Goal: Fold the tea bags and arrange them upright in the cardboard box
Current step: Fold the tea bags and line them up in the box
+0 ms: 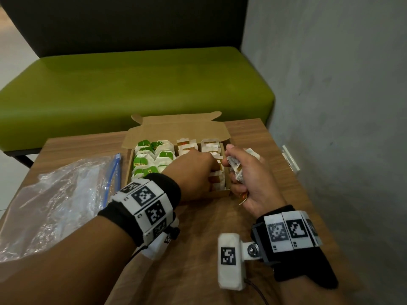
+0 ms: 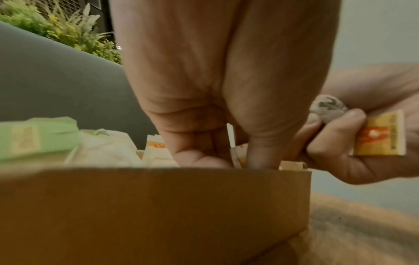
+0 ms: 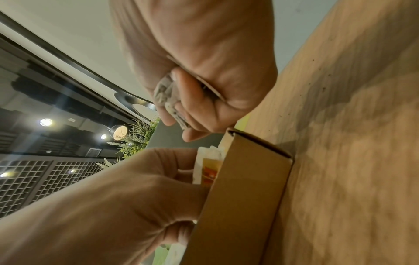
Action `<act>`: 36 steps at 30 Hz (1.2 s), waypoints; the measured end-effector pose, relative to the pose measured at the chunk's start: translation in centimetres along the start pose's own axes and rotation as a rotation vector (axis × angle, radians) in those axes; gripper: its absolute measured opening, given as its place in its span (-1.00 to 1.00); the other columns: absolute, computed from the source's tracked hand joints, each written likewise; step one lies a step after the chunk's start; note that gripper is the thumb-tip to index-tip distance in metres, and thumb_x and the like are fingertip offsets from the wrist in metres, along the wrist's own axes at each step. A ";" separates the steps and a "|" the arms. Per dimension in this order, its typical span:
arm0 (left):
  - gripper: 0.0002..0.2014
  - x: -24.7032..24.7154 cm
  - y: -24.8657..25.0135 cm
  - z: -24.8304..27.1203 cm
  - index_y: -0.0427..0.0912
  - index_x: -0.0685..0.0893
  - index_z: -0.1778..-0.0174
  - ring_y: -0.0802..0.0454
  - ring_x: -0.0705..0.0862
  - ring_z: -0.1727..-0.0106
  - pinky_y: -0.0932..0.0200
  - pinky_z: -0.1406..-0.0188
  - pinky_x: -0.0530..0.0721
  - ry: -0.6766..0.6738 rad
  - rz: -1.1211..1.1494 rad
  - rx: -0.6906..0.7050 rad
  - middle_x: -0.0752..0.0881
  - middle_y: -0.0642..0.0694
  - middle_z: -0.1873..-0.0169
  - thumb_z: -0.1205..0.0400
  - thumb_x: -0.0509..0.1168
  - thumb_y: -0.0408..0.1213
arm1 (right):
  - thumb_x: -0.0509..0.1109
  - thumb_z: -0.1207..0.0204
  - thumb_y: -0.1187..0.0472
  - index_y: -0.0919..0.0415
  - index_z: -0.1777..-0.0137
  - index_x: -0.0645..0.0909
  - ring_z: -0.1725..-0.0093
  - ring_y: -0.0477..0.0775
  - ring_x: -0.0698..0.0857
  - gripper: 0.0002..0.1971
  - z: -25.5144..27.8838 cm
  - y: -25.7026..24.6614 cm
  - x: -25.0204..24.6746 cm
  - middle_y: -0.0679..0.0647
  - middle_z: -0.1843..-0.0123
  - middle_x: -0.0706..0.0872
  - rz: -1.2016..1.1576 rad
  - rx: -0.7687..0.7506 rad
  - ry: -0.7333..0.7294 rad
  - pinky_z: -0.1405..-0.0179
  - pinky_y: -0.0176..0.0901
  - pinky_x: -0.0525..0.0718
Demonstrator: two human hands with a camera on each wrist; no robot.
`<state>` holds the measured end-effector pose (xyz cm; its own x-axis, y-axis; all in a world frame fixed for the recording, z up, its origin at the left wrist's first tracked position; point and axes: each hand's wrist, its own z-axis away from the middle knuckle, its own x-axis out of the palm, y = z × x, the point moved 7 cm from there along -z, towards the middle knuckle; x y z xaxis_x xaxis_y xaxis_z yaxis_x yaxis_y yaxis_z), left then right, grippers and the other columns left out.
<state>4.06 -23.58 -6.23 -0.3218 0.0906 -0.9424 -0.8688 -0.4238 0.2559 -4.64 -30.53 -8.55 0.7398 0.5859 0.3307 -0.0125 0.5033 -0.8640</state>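
An open cardboard box [image 1: 176, 126] sits on the wooden table, with green-tagged tea bags [image 1: 145, 159] upright in its left rows and orange-tagged tea bags [image 1: 185, 145] on its right. My left hand [image 1: 217, 166] reaches down into the right-most row. In the left wrist view its thumb and fingers [image 2: 199, 157] pinch a tea bag [image 2: 232, 143] seen edge-on behind the box wall [image 2: 158, 206]. My right hand [image 1: 230, 167] hovers just right of the box, gripping a crumpled bundle of tea bags [image 1: 236, 172] with a yellow-orange tag [image 2: 381, 134].
A crumpled clear zip bag [image 1: 61, 194] lies on the table's left side. A green bench [image 1: 132, 84] stands behind the table [image 1: 209, 227] and a grey wall [image 1: 330, 84] runs close along its right edge, with a white fitting [image 1: 290, 160] on it.
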 end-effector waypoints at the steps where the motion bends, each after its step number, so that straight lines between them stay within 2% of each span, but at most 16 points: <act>1: -0.79 0.1 0.1 -0.1 0.03 0.52 0.29 -0.01 0.58 0.26 0.11 0.30 0.51 0.012 -0.013 0.001 0.64 -0.06 0.26 -0.60 0.41 -0.18 | 0.48 -0.61 0.13 0.17 0.07 0.67 0.68 -0.19 0.52 -0.88 0.0 0.0 0.0 0.04 0.33 0.69 0.001 -0.002 0.004 0.83 -0.38 0.26; 6: -0.85 -0.3 -0.1 -0.3 0.04 0.58 0.17 0.00 0.62 0.22 0.12 0.28 0.57 0.081 0.013 -0.025 0.68 -0.04 0.21 -0.55 0.45 -0.11 | 0.50 -0.59 0.12 0.16 0.08 0.67 0.67 -0.18 0.52 -0.87 -0.1 0.1 -0.2 0.07 0.29 0.70 0.015 0.001 0.008 0.82 -0.38 0.25; 9: -0.85 -0.7 -0.2 -0.3 0.03 0.66 0.10 0.13 0.58 0.27 0.18 0.22 0.52 0.053 0.149 -0.006 0.62 0.10 0.29 -0.53 0.51 -0.10 | 0.48 -0.61 0.13 0.17 0.08 0.67 0.68 -0.18 0.54 -0.87 0.1 0.0 -0.3 0.07 0.28 0.70 0.014 0.014 0.007 0.83 -0.38 0.28; 12: -0.83 -1.2 -0.2 -0.2 0.09 0.60 0.22 0.24 0.52 0.36 0.21 0.25 0.48 0.055 0.167 0.005 0.55 0.18 0.40 -0.57 0.48 -0.10 | 0.49 -0.61 0.12 0.17 0.08 0.68 0.68 -0.18 0.53 -0.87 0.1 0.0 -0.2 0.09 0.26 0.70 0.026 0.016 0.007 0.82 -0.38 0.27; 16: -0.79 -0.2 -0.1 -0.6 0.01 0.60 0.35 0.03 0.59 0.30 0.11 0.28 0.54 0.022 0.078 -0.018 0.61 0.00 0.38 -0.57 0.46 -0.13 | 0.49 -0.61 0.12 0.17 0.08 0.67 0.69 -0.18 0.51 -0.87 0.1 0.0 -0.3 0.08 0.27 0.70 0.017 0.023 0.007 0.82 -0.38 0.26; 19: -0.64 0.6 -0.5 -0.9 0.08 0.42 0.46 0.04 0.55 0.32 0.15 0.31 0.47 0.038 0.049 -0.071 0.60 -0.04 0.33 -0.57 0.44 -0.13 | 0.49 -0.60 0.11 0.17 0.07 0.68 0.68 -0.18 0.50 -0.87 0.0 0.1 -0.4 0.06 0.29 0.71 0.022 0.028 0.005 0.82 -0.38 0.25; 21: -0.64 0.6 -0.8 -1.0 0.07 0.42 0.45 0.02 0.57 0.30 0.15 0.31 0.47 0.068 0.072 -0.103 0.60 -0.05 0.32 -0.56 0.45 -0.13 | 0.49 -0.61 0.10 0.15 0.09 0.68 0.67 -0.18 0.49 -0.86 -0.1 0.2 -0.5 0.04 0.31 0.71 0.032 0.032 0.010 0.81 -0.38 0.25; 25: -0.76 0.1 -1.1 -1.0 0.02 0.57 0.26 -0.02 0.65 0.21 0.10 0.28 0.57 0.118 0.075 -0.137 0.68 -0.04 0.25 -0.49 0.51 -0.02 | 0.46 -0.63 0.02 0.16 0.07 0.68 0.66 -0.19 0.51 -0.79 0.2 -0.1 -0.4 0.03 0.33 0.71 0.033 0.019 0.006 0.81 -0.40 0.28; 28: -0.67 -0.8 -1.6 -0.5 -0.01 0.64 0.02 -0.01 0.68 0.11 0.03 0.14 0.71 0.199 0.040 -0.166 0.71 -0.01 0.13 -0.51 0.46 0.13 | 0.36 -0.66 -0.15 0.18 0.02 0.66 0.66 -0.19 0.51 -0.64 0.3 -0.5 -0.2 0.03 0.34 0.69 0.025 0.001 -0.005 0.81 -0.39 0.28; 30: -0.65 -2.4 -1.8 0.3 -0.02 0.67 -0.07 0.05 0.69 0.09 0.05 0.10 0.72 0.335 0.165 -0.148 0.72 0.05 0.09 -0.58 0.38 0.17 | 0.26 -0.67 -0.26 0.18 0.01 0.65 0.66 -0.19 0.49 -0.53 0.2 -0.6 -0.1 0.03 0.34 0.68 0.009 0.006 -0.018 0.80 -0.38 0.25; 32: -0.73 -4.2 -1.6 1.2 -0.02 0.70 -0.01 0.13 0.68 0.14 0.14 0.16 0.64 0.448 0.365 -0.099 0.74 0.10 0.14 -0.66 0.31 0.11 | 0.16 -0.68 -0.32 0.16 0.08 0.64 0.67 -0.19 0.48 -0.47 0.2 -0.4 0.5 0.02 0.38 0.67 -0.039 0.017 -0.061 0.81 -0.38 0.23; 34: -0.74 -5.2 -1.1 1.7 0.00 0.74 0.04 0.18 0.69 0.18 0.14 0.19 0.63 0.447 0.513 -0.051 0.77 0.09 0.18 -0.70 0.26 0.08 | 0.07 -0.70 -0.35 0.13 0.16 0.65 0.68 -0.18 0.46 -0.41 0.4 -0.3 1.4 0.01 0.43 0.63 -0.093 0.024 -0.127 0.82 -0.39 0.19; 36: -0.76 -5.2 -0.5 1.9 0.02 0.78 0.03 0.25 0.69 0.25 0.17 0.23 0.61 0.361 0.573 -0.013 0.79 0.08 0.19 -0.69 0.29 0.06 | 0.00 -0.70 -0.38 0.15 0.15 0.68 0.68 -0.18 0.43 -0.34 0.7 -0.2 2.3 0.00 0.47 0.58 -0.125 0.032 -0.198 0.83 -0.39 0.18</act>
<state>5.48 -22.15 -1.02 -0.5825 -0.4578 -0.6717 -0.5928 -0.3261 0.7363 -3.39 -28.84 -7.33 0.5906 0.6292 0.5053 0.0479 0.5978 -0.8002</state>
